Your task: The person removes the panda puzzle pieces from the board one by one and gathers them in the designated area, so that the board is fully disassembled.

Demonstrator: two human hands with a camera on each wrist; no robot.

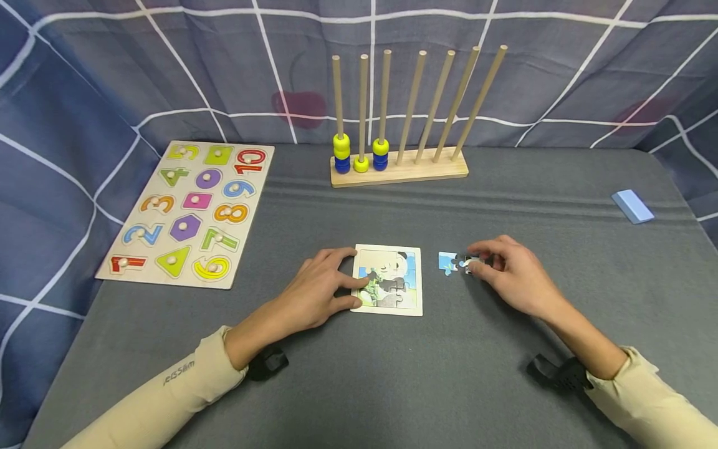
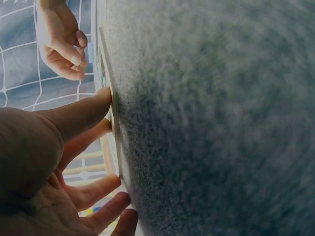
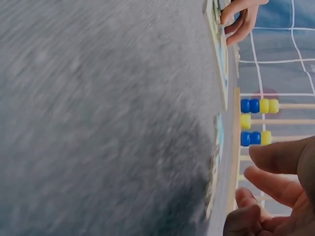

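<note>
A small panda jigsaw puzzle [image 1: 387,280] in a pale square frame lies flat on the dark table. My left hand [image 1: 316,290] rests at its left side, with spread fingers touching the frame and picture. To the right of the frame lie loose jigsaw pieces: a blue one [image 1: 446,262] and a black-and-white one [image 1: 470,264], partly hidden under my fingers. My right hand [image 1: 513,274] hovers over these pieces, thumb and index finger apart. In the right wrist view, a gap shows between the fingertips [image 3: 258,155] and the pieces [image 3: 212,182] on the table.
A wooden number-and-shape board [image 1: 168,218] lies at the left. Behind the puzzle stands a peg rack [image 1: 399,171] with yellow and blue beads on its three left pegs. A light blue block [image 1: 632,206] lies at the far right. A checked curtain [image 1: 224,68] closes off the back.
</note>
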